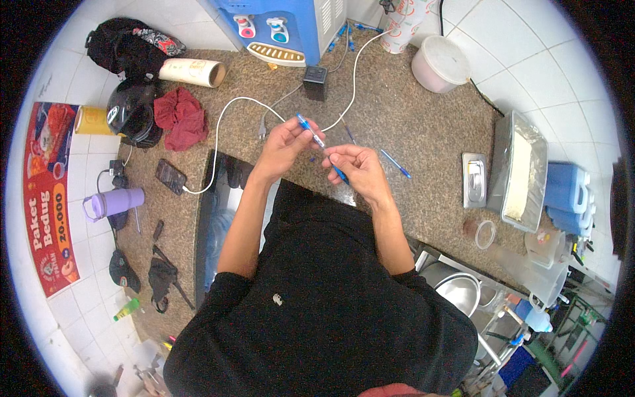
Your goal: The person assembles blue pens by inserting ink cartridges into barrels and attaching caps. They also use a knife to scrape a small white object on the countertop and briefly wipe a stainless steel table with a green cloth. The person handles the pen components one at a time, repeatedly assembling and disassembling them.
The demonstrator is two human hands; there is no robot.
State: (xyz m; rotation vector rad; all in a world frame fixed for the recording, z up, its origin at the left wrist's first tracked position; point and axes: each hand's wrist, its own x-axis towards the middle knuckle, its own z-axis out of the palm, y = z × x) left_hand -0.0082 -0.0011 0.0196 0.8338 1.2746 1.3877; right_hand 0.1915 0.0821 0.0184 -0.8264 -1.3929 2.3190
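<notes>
A blue pen (318, 139) with a pale label slants between my two hands above the counter. My left hand (286, 151) pinches its upper part, and the blue end sticks up past the fingertips. Lower down, my right hand (360, 171) is closed on the pen's other end, where a dark blue tip shows below the fingers. Whether the two ends are still one piece I cannot tell, as fingers cover the join. Another blue pen (396, 164) lies on the counter right of my right hand. A thin dark stick-like piece (348, 130) rests just beyond the hands.
A blue water dispenser (278, 33) stands at the back, with several blue pens (350, 38) beside it. A white cable (225, 112) runs to a phone (171, 177) at left, near a black adapter (315, 84). At right are a lidded tub (440, 64) and a metal container (486, 180).
</notes>
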